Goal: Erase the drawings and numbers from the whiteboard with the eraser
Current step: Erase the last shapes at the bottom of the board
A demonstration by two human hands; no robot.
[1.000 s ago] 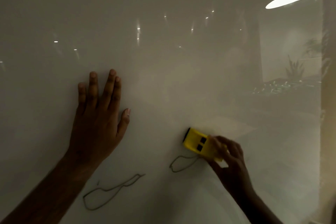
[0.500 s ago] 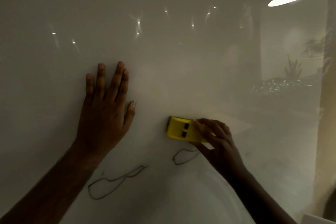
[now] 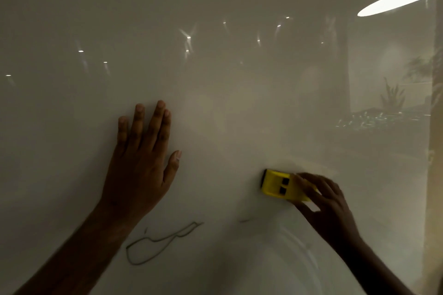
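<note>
The right hand (image 3: 328, 206) has its grip clamped on the yellow eraser (image 3: 282, 185), now further right on the whiteboard (image 3: 215, 79); the small loop drawing is gone but for a faint stroke (image 3: 245, 220). The left hand (image 3: 141, 163), fingers spread flat, stays put above the bottle-shaped outline (image 3: 158, 244) at lower centre

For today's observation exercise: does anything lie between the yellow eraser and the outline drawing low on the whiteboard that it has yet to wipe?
Nothing visible. Bare whiteboard separates the eraser, held by the right hand, from the drawing. The left hand rests flat above that path.
</note>
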